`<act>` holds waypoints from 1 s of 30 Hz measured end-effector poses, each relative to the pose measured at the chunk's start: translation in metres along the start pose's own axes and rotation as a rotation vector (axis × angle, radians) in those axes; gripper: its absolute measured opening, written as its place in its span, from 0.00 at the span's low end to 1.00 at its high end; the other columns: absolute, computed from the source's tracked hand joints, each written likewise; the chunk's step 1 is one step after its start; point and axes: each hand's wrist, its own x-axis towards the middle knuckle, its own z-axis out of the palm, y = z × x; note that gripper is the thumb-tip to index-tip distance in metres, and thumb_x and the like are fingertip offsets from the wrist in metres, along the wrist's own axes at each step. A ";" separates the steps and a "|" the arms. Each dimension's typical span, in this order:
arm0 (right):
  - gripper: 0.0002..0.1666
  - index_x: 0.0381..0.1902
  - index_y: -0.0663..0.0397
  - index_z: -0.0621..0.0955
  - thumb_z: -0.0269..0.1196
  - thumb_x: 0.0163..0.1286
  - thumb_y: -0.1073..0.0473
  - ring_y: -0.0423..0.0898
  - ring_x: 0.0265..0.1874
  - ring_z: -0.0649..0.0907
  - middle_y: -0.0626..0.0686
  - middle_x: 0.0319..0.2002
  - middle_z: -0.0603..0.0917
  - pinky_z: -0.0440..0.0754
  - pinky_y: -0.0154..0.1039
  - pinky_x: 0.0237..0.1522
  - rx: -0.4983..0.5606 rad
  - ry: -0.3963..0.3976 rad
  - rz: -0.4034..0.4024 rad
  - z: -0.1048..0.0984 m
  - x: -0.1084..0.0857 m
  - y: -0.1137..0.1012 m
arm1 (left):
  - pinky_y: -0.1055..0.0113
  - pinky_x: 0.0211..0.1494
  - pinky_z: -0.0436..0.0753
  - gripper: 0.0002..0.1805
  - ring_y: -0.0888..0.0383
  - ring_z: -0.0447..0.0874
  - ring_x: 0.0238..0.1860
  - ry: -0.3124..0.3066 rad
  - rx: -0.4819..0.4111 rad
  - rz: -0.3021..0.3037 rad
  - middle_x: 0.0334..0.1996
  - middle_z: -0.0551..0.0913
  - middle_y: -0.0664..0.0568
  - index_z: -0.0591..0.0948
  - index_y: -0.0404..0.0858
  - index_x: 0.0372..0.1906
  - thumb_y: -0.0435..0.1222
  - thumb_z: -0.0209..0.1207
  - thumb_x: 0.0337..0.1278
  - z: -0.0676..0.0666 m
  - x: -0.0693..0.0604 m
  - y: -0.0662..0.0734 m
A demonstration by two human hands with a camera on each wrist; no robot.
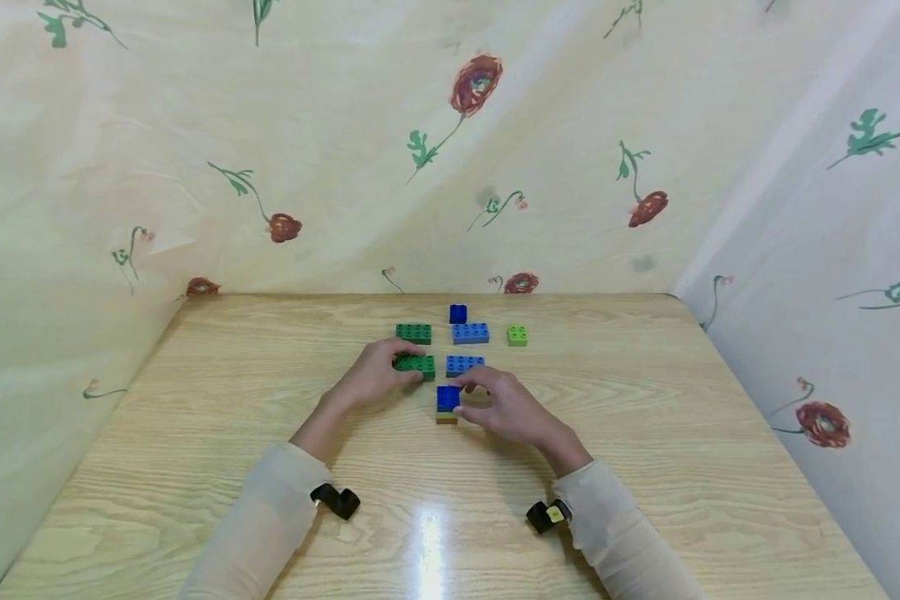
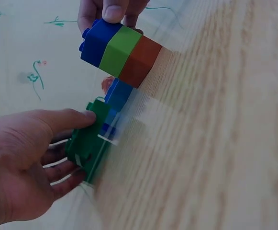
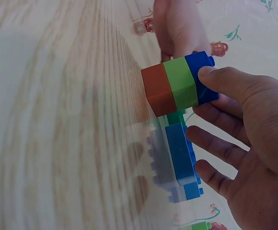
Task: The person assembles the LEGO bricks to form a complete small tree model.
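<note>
A small stack stands on the table, with a dark blue brick on top, a lime green brick in the middle and an orange-brown brick at the bottom. My right hand pinches the dark blue brick between thumb and fingers. Farther left, my left hand holds the near green brick, its thumb on the near side and fingers on the far side. The near light blue brick lies between the hands, just behind the stack.
Behind the hands lie another green brick, another light blue brick, a small dark blue brick and a small lime brick. Flower-patterned cloth rises at the back and both sides of the wooden table.
</note>
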 end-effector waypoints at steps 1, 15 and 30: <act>0.22 0.60 0.55 0.82 0.69 0.71 0.57 0.52 0.52 0.84 0.53 0.54 0.86 0.85 0.51 0.54 0.000 0.000 0.003 0.000 0.000 0.000 | 0.44 0.73 0.74 0.22 0.44 0.74 0.71 0.001 -0.009 0.002 0.66 0.80 0.46 0.83 0.43 0.63 0.41 0.68 0.65 -0.001 -0.001 0.003; 0.22 0.62 0.54 0.82 0.68 0.72 0.56 0.52 0.53 0.83 0.52 0.54 0.86 0.84 0.53 0.56 0.005 -0.001 0.024 -0.001 -0.003 -0.002 | 0.49 0.62 0.82 0.22 0.47 0.79 0.64 0.008 -0.003 0.079 0.63 0.82 0.48 0.83 0.43 0.63 0.42 0.68 0.66 -0.011 -0.017 0.030; 0.21 0.61 0.52 0.82 0.68 0.72 0.57 0.52 0.54 0.83 0.52 0.56 0.85 0.83 0.52 0.57 0.009 0.011 0.059 0.003 -0.001 -0.002 | 0.54 0.58 0.84 0.19 0.53 0.82 0.57 -0.029 -0.055 0.158 0.57 0.85 0.52 0.85 0.46 0.59 0.41 0.69 0.65 -0.015 -0.036 0.035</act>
